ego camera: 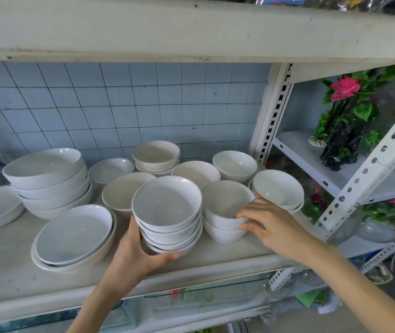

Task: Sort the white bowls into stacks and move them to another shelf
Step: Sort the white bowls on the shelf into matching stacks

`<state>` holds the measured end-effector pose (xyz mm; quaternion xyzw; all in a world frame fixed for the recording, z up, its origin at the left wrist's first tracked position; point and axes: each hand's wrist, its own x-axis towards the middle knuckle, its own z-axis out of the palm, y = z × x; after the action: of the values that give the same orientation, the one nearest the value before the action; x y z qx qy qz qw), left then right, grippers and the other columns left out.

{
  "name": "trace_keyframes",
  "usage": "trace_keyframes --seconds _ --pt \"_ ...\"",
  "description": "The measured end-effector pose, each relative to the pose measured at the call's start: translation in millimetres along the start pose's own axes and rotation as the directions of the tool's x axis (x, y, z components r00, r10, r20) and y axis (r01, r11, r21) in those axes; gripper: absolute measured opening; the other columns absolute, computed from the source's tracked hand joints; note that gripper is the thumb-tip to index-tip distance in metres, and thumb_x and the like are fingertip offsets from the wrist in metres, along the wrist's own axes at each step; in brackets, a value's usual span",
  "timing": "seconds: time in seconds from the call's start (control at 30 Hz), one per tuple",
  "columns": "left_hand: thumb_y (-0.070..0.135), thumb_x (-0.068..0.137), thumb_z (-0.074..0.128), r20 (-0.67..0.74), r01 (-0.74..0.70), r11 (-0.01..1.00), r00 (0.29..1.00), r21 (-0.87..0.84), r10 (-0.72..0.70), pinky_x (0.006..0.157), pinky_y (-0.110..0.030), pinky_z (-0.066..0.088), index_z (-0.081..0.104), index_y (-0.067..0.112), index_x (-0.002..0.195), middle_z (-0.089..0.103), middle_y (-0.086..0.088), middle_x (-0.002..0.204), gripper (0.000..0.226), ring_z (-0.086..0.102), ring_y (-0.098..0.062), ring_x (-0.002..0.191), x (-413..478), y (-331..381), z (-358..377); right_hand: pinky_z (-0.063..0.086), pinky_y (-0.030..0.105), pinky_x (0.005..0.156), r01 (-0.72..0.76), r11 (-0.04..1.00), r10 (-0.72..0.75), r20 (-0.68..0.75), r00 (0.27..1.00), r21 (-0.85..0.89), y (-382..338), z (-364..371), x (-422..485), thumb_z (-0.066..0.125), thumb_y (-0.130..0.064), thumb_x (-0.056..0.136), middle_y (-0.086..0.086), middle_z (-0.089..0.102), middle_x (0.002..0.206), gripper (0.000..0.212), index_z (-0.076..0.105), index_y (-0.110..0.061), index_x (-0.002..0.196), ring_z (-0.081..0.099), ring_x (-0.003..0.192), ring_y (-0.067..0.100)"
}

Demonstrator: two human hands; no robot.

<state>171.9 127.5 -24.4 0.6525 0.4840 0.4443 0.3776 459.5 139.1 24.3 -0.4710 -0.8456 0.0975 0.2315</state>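
A blue tiled wall stands behind the white shelf, which is full of white bowls. Our left hand curls round the bottom of a stack of small bowls near the front edge. Our right hand holds the rim of the top one of two deeper bowls just beside it. We think the bowls are hard, slippery and easy to break, so a stack is best held low, from under.

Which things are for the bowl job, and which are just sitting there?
For the job:
tall bowl stack, gripped by the left hand
short bowl stack, gripped by the right hand
loose bowls behind
shelf

Just sitting there:
pink flowers
black rock ornament
glass tank below
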Motion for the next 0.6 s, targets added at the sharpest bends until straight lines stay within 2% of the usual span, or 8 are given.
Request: trace_keyframes --seconds 0.03,0.1,0.17,0.23,0.33,0.43,0.5,0.6 --pt "0.068 0.037 0.083 0.001 -0.001 1.0 1.0 0.001 0.001 0.09 0.002 0.034 0.032 0.042 0.131 0.052 0.037 0.12 0.11 0.047 0.014 0.115 0.0 0.2 0.0 0.04 0.028 0.078 -0.004 1.0 0.004 0.034 0.999 -0.01 0.7 -0.1 0.0 0.064 -0.032 0.083 -0.013 0.058 0.078 0.019 0.068 -0.014 0.089 0.044 0.087 0.008" --pt "0.069 0.037 0.082 0.003 -0.008 1.0 1.0 0.0 0.008 0.089 0.002 0.033 0.032 0.043 0.13 0.052 0.039 0.12 0.109 0.047 0.016 0.114 0.0 1.4 0.5 0.029 0.019 0.097 -0.019 0.998 0.024 0.09 0.996 -0.054 2.8 3.0 -0.6 0.07 -0.04 0.079 -0.005 0.063 0.084 0.028 0.067 -0.015 0.091 0.047 0.092 0.011" --pt "0.071 0.036 0.081 -0.002 -0.01 1.0 1.0 0.0 0.01 0.087 0.003 0.032 0.031 0.046 0.127 0.051 0.041 0.118 0.106 0.046 0.018 0.113 0.1 2.9 0.6 0.017 0.014 0.107 -0.029 0.995 0.037 0.081 0.996 -0.1 4.3 7.3 -0.3 0.071 -0.04 0.078 -0.004 0.063 0.084 0.028 0.066 -0.016 0.092 0.049 0.093 0.015" --pt "0.071 0.035 0.081 -0.004 -0.005 1.0 1.0 -0.001 0.005 0.088 0.003 0.033 0.032 0.046 0.127 0.052 0.04 0.118 0.107 0.047 0.017 0.113 0.1 2.5 0.5 0.017 0.022 0.11 -0.045 0.99 0.053 0.058 0.997 -0.131 4.4 9.4 0.9 0.071 -0.034 0.079 -0.003 0.06 0.076 0.023 0.065 -0.013 0.086 0.05 0.087 0.017" --pt "0.07 0.035 0.082 -0.003 0.004 1.0 1.0 0.001 -0.004 0.089 0.002 0.034 0.033 0.04 0.131 0.052 0.038 0.12 0.112 0.047 0.015 0.114 0.1 0.3 0.3 0.006 0.016 0.112 -0.008 0.985 0.015 0.037 0.999 -0.174 6.9 10.1 3.1 0.073 -0.032 0.074 -0.003 0.052 0.064 0.024 0.06 -0.011 0.073 0.047 0.07 0.017" --pt "0.072 0.032 0.081 -0.001 0.014 1.0 1.0 0.002 -0.014 0.088 0.002 0.035 0.034 0.041 0.129 0.053 0.039 0.118 0.112 0.048 0.016 0.112 0.2 -1.1 0.5 0.015 0.021 0.11 -0.004 0.982 0.016 0.061 0.998 -0.189 6.0 8.5 4.2 0.074 -0.032 0.074 -0.005 0.046 0.061 0.029 0.054 -0.012 0.068 0.04 0.068 0.016" --pt "0.073 0.031 0.08 -0.006 0.017 1.0 1.0 0.005 -0.017 0.087 0.003 0.035 0.034 0.038 0.13 0.052 0.039 0.118 0.115 0.048 0.016 0.112 0.5 -2.1 0.2 0.019 0.022 0.107 0.002 0.99 0.009 0.077 0.997 -0.144 5.3 5.5 4.1 0.073 -0.039 0.075 -0.007 0.05 0.066 0.029 0.056 -0.016 0.071 0.042 0.074 0.015" --pt "0.072 0.032 0.081 -0.004 0.015 1.0 1.0 0.005 -0.015 0.089 0.001 0.035 0.034 0.036 0.132 0.053 0.037 0.12 0.116 0.049 0.013 0.114 0.8 -3.0 -0.2 0.017 0.019 0.108 -0.071 0.993 0.068 0.031 0.997 0.099 5.4 -5.1 1.3 0.063 -0.062 0.07 -0.02 0.058 0.102 0.042 0.063 -0.03 0.098 0.052 0.104 0.007"
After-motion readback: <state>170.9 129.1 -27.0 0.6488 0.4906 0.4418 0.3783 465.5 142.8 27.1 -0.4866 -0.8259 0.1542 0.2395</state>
